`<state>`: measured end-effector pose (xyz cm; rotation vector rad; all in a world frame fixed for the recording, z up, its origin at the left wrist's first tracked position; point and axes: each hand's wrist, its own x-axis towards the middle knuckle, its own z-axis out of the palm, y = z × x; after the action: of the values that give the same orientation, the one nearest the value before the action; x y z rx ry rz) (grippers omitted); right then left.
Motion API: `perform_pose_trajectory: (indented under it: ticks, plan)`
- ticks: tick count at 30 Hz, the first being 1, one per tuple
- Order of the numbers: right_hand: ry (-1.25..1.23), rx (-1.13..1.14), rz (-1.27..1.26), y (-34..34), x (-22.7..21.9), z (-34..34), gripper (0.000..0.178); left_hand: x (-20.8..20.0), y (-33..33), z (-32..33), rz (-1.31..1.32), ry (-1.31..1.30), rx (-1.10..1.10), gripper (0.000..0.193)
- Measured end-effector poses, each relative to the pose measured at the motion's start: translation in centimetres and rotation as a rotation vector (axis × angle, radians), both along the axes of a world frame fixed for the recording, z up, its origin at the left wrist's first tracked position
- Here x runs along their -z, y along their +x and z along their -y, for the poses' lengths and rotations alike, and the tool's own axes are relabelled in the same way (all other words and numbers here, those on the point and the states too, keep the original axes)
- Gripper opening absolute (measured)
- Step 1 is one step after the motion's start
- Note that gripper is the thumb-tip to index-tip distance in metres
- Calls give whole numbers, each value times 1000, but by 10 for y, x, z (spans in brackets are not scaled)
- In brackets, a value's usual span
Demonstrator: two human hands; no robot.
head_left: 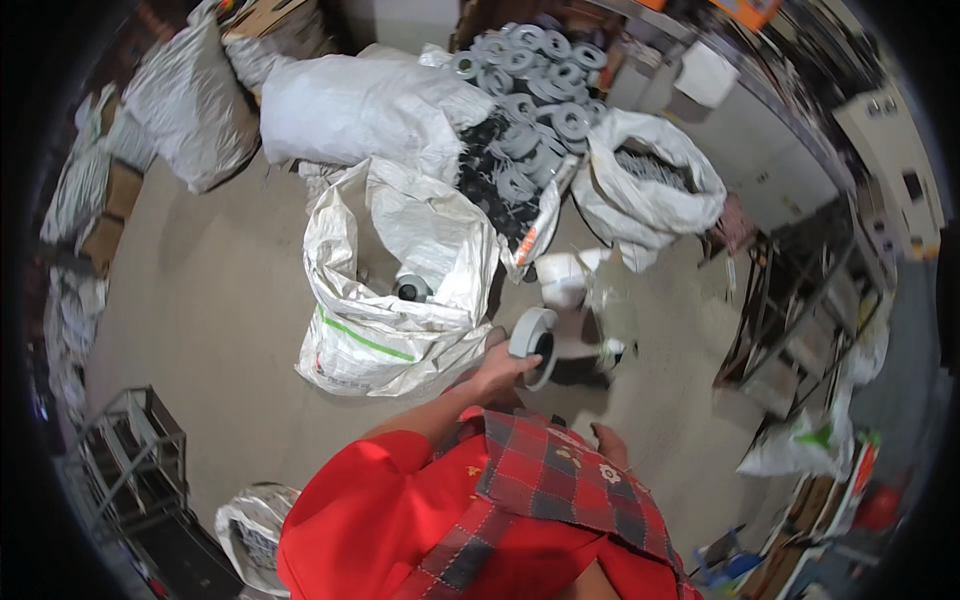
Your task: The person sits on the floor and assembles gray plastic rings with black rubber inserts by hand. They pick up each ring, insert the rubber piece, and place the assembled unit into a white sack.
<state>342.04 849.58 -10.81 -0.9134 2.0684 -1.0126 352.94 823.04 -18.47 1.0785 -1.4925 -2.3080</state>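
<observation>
My left hand (497, 368) reaches forward from the red sleeve and grips a thick grey ring-shaped part (534, 335) with a dark centre, held up on edge. Left of it stands an open white woven sack (360, 340) with a green stripe. Inside that sack lies a similar grey part (412, 288) with a dark round hole. My right hand (608, 442) hangs low beside the checked apron, apart from the other hand. Its fingers are partly hidden and too small to read.
A heap of grey rings (540, 95) spills at the back. Right of it an open white sack (650, 195) holds grey pieces. Full white sacks (365, 110) lie back left. Metal frames (790, 320) (135, 450) stand right and lower left. A small white bundle (562, 280) sits ahead.
</observation>
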Motion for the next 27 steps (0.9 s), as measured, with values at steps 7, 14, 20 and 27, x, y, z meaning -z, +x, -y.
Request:
perform_pose_trajectory:
  ticks: [7, 14, 20, 27]
  plan:
    - [208, -320, -287, -103, -5, 137, 37, 3, 32, 166, 438, -454, -386, 64]
    - [144, -433, -413, -185, 6, 266, 37, -24, 47, 256, 460, -408, -745, 64]
    - [425, -922, -227, -267, 27, 422, 30, -12, 14, 214, 514, -119, -961, 34]
    - [594, -1332, -270, -394, 95, 533, 33, 53, -114, 140, 483, 163, -1473, 20]
